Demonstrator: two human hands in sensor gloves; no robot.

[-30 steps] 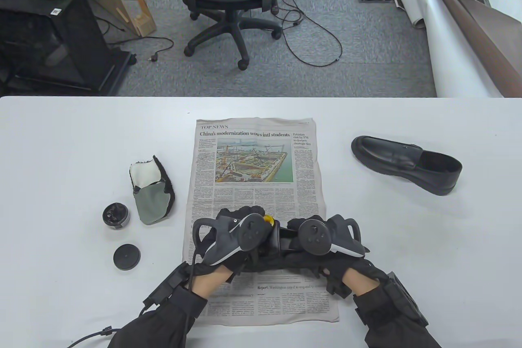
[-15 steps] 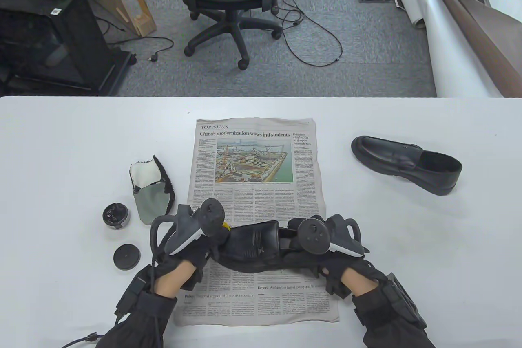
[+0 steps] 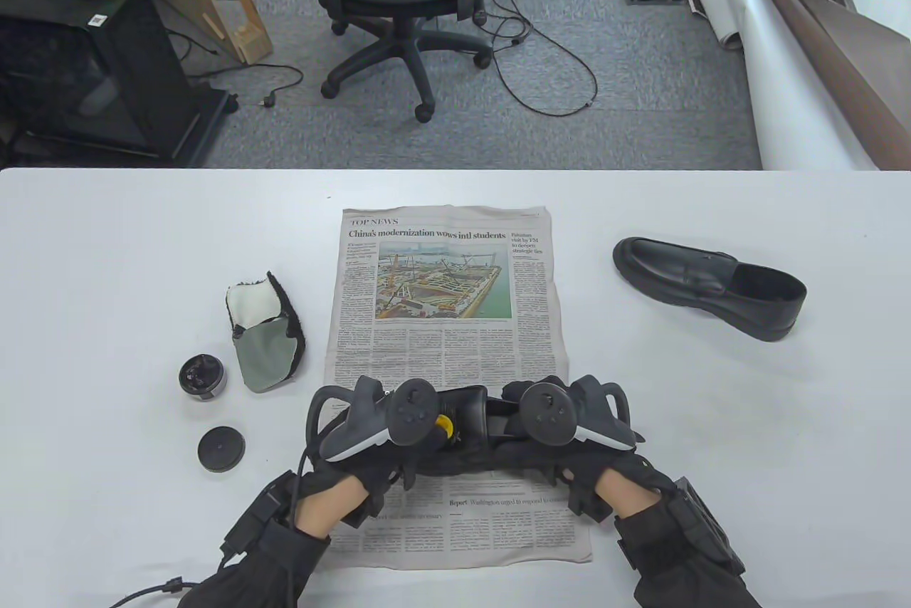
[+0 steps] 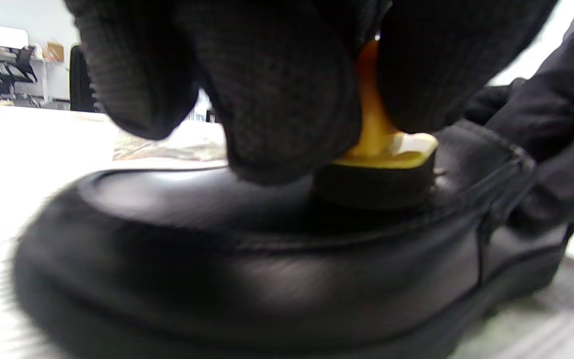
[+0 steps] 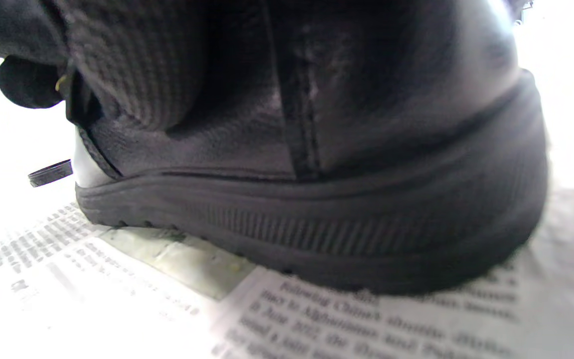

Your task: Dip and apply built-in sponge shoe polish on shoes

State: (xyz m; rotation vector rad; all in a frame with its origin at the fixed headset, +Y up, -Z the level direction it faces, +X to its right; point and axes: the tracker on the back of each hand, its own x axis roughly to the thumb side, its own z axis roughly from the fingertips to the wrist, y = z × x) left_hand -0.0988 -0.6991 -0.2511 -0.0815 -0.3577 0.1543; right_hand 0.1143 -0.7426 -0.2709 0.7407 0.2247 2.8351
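Observation:
A black loafer [image 3: 466,433] lies on the newspaper [image 3: 441,280] near the table's front, toe to the left. My left hand [image 3: 398,433] pinches the yellow handle of the sponge applicator [image 3: 445,424] and presses its black sponge [image 4: 374,187] on the shoe's upper [image 4: 247,259]. My right hand [image 3: 562,437] grips the shoe's heel end [image 5: 347,164] and holds it on the paper. The open polish tin [image 3: 202,376] and its black lid [image 3: 221,448] sit at the left.
A second black loafer [image 3: 708,284] lies at the right of the table. A polishing mitt [image 3: 263,334] lies left of the newspaper, beside the tin. An office chair and cables are on the floor beyond the far edge.
My left hand swung out left toward the shoe's toe, then came back right over the upper with the sponge. My right hand and the shoe stayed put.

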